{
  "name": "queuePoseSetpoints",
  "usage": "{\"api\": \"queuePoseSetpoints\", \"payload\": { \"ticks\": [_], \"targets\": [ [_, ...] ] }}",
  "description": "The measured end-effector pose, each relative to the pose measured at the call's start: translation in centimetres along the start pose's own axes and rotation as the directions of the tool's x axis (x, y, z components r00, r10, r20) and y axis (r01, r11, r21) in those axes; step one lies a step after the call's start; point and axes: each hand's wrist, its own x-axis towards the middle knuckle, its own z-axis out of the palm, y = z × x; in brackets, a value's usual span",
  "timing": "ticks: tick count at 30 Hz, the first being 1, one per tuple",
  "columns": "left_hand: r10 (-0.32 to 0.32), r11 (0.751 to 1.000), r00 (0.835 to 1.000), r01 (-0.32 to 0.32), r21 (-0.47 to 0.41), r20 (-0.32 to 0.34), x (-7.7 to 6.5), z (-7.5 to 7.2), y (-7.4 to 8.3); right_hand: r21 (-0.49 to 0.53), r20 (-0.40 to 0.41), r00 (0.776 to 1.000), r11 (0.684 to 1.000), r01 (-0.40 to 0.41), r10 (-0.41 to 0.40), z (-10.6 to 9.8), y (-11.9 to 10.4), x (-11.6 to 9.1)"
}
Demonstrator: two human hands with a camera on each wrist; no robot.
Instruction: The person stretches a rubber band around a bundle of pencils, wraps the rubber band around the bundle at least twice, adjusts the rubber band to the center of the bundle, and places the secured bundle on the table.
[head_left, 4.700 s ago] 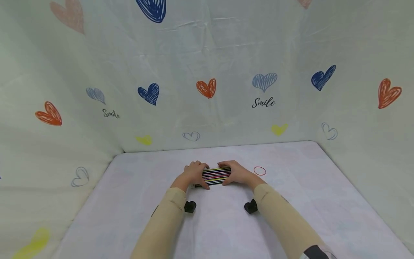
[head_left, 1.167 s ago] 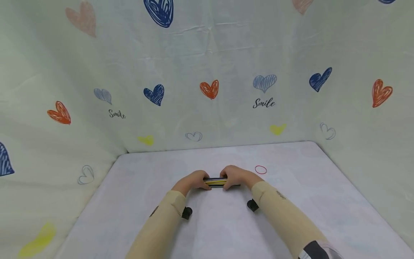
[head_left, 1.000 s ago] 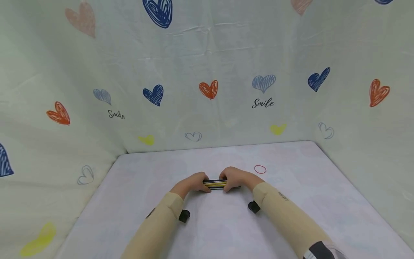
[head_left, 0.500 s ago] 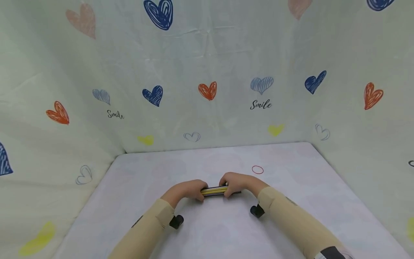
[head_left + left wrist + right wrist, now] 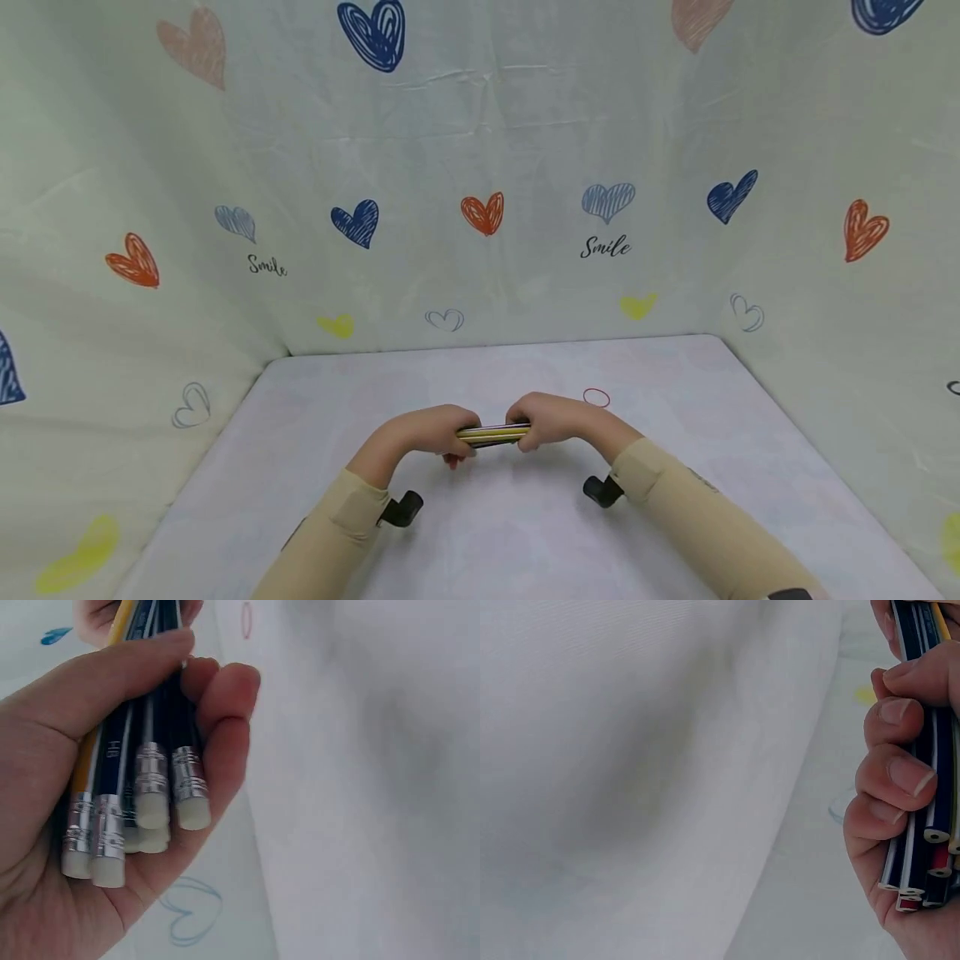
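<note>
Both hands hold a bundle of pencils (image 5: 495,435), dark blue, white and yellow striped, level above the table. My left hand (image 5: 435,429) grips one end, fingers curled round the shafts. White erasers (image 5: 109,871) in silver ferrules stick out there at uneven lengths in the left wrist view. My right hand (image 5: 551,417) grips the other end, its fingers (image 5: 911,774) wrapped round the pencils. Flat unsharpened pencil ends (image 5: 911,891) show beside its palm in the right wrist view, also uneven. The hands hide much of the bundle.
A thin red loop (image 5: 597,397), like a rubber band, lies on the white-covered table (image 5: 495,533) behind my right hand. A heart-printed curtain (image 5: 480,275) stands along the back and sides. A black wrist camera (image 5: 402,508) juts inward below the left hand; the right wrist carries another.
Earlier the pencils formed a wide flat layer between the hands; now they make a narrow bundle. The hands have drawn nearer the person with it, and the left forearm has swung outward.
</note>
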Motion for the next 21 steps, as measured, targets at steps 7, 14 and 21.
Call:
{"api": "queuePoseSetpoints", "payload": {
  "ticks": [7,14,21],
  "targets": [
    [0.063,0.994,0.981,-0.047,0.095,-0.183,-0.7,-0.7,0.7,0.044,0.019,0.999,0.999,-0.026,0.026,-1.3,-1.5,-1.3],
    [0.109,0.966,0.920,-0.009,0.258,-0.377,-1.1,-0.4,1.4,0.134,0.060,0.996,0.988,-0.078,0.070,-2.4,-2.4,-2.1],
    [0.142,0.964,0.920,-0.045,0.261,-0.366,-1.4,-0.3,2.0,0.261,0.036,0.999,0.965,0.012,-0.022,-3.1,-1.5,-2.7]
  ]
}}
